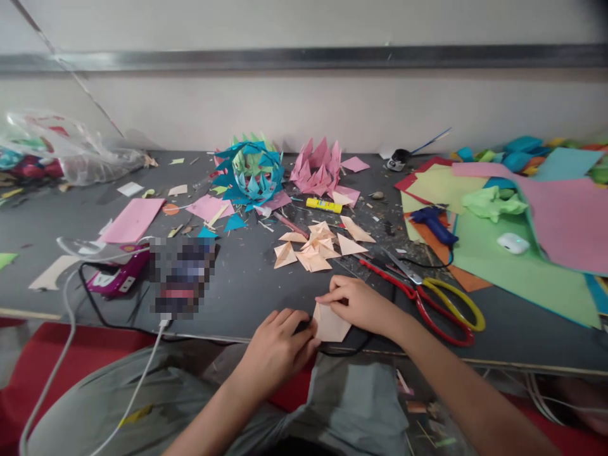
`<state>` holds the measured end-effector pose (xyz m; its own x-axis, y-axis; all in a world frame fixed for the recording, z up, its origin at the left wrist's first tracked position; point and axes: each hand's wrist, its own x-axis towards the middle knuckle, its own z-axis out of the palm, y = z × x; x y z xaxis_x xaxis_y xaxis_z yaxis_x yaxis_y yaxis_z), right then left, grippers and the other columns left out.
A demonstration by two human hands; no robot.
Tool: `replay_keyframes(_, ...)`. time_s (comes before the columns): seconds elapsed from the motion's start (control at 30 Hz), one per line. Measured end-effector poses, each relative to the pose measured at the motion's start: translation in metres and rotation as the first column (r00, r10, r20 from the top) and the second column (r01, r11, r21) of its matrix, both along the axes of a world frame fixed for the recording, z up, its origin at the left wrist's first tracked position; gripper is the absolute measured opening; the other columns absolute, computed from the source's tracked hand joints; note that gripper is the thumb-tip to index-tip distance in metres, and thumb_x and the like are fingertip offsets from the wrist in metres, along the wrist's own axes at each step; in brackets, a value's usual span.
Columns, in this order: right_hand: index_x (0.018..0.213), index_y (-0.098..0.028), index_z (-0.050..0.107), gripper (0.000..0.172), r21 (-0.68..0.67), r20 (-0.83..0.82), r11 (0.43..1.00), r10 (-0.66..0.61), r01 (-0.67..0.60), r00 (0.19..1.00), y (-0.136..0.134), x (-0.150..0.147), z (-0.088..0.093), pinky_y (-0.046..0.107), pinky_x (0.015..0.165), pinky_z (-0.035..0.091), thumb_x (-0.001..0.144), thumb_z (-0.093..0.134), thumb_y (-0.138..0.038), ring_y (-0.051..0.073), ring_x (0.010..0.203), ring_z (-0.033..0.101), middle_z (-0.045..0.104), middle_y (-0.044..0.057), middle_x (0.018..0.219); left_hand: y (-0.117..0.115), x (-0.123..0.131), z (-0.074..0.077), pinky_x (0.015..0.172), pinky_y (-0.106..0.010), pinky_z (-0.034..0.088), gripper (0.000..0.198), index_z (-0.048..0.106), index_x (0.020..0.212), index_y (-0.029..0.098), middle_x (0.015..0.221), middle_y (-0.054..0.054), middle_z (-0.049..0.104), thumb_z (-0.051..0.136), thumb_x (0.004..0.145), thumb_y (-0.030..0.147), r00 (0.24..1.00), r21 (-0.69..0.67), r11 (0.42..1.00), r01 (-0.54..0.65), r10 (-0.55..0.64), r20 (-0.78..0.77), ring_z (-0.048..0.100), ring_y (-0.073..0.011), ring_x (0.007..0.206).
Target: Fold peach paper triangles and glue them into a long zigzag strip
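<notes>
A small peach paper piece [329, 324] lies at the near edge of the dark table [247, 285]. My left hand [281, 347] pinches its left corner with fingers curled. My right hand [360, 304] presses down on its top edge with fingers together. Just beyond lies a pile of folded peach paper triangles [316, 246]. Farther back stand a blue and green folded paper ball [250, 172] and a pink folded paper flower [319, 168].
Red and yellow scissors [427, 294] lie right of my right hand. A blue glue gun [433, 225], a yellow glue stick [323, 204] and coloured paper sheets [522, 253] fill the right. A blurred device [181, 273], cables and a plastic bag [66, 149] sit left.
</notes>
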<state>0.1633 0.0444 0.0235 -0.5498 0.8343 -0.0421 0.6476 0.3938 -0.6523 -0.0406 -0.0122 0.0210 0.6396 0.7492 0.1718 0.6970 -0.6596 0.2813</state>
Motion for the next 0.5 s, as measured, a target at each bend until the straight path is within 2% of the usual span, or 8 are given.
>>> replay_keyframes(0.1,0.097,-0.025,0.07,0.028,-0.049,0.01,0.999,0.02,-0.019,1.0,0.005,-0.001,0.005,0.022,0.064,0.042,0.08,0.051,-0.014,0.011,0.067,0.054,0.052,0.0,0.071,0.004,0.004,-0.005,0.067,-0.029,0.044,0.017,0.061,0.079,0.018,0.09,-0.004,0.063,0.048,0.088,0.024,0.991,0.092,0.996,0.007,-0.019,0.132,0.057,-0.0153,0.077)
replay_keyframes(0.2,0.098,-0.024,0.07,0.028,-0.075,0.026,0.997,0.025,-0.023,0.999,0.007,-0.003,0.007,0.022,0.065,0.042,0.079,0.052,-0.013,0.011,0.069,0.055,0.053,0.0,0.072,0.004,0.014,-0.009,0.069,-0.028,0.045,0.013,0.06,0.086,0.017,0.091,-0.005,0.065,0.048,0.088,0.019,0.971,0.164,0.986,0.039,-0.076,0.226,0.059,-0.0153,0.08)
replay_keyframes(0.33,0.103,-0.021,0.068,0.029,-0.08,-0.049,0.997,0.014,-0.018,0.999,0.003,0.004,0.008,0.023,0.071,0.044,0.082,0.05,-0.011,0.011,0.075,0.058,0.058,0.002,0.08,0.002,0.024,-0.015,0.068,-0.028,0.045,0.014,0.061,0.087,0.018,0.084,-0.003,0.066,0.047,0.089,0.019,0.967,0.1,0.991,0.09,-0.111,0.229,0.059,-0.0155,0.079)
replay_keyframes(0.43,0.106,-0.022,0.066,0.026,-0.063,-0.143,0.995,0.07,-0.079,0.987,-0.004,0.021,0.01,0.024,0.081,0.044,0.084,0.053,-0.018,0.012,0.087,0.058,0.062,0.004,0.096,0.003,0.022,-0.017,0.069,-0.028,0.045,0.016,0.062,0.089,0.019,0.086,-0.003,0.066,0.046,0.089,0.019,0.964,0.071,0.993,0.098,-0.112,0.243,0.059,-0.0157,0.08)
replay_keyframes(0.5,0.102,-0.023,0.067,0.024,-0.059,-0.118,0.99,0.119,-0.127,0.986,-0.009,0.033,0.01,0.027,0.088,0.041,0.079,0.062,-0.024,0.015,0.096,0.056,0.062,0.004,0.104,0.007,0.019,-0.017,0.07,-0.029,0.045,0.016,0.063,0.089,0.019,0.088,-0.003,0.066,0.047,0.089,0.02,0.958,0.062,0.991,0.115,-0.128,0.258,0.058,-0.0155,0.081)
